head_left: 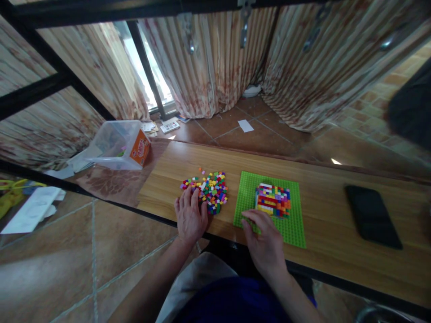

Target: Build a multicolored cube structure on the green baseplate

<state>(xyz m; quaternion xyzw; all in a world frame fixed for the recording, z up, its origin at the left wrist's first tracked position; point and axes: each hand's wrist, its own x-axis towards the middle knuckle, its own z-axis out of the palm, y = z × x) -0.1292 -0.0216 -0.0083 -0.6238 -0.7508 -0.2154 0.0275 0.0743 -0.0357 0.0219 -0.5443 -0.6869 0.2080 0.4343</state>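
A green baseplate lies on the wooden table with a small multicoloured brick build on it. Left of the plate is a pile of loose small bricks in many colours. My left hand rests flat at the near edge of the pile, fingers spread and touching the bricks. My right hand lies on the plate's near left corner, just in front of the build, fingers curled down toward the plate. Whether it holds a brick I cannot tell.
A black phone lies on the table at the right. A clear plastic box with an orange label sits tipped at the table's far left, on a patterned cloth. Papers lie on the tiled floor; curtains hang behind.
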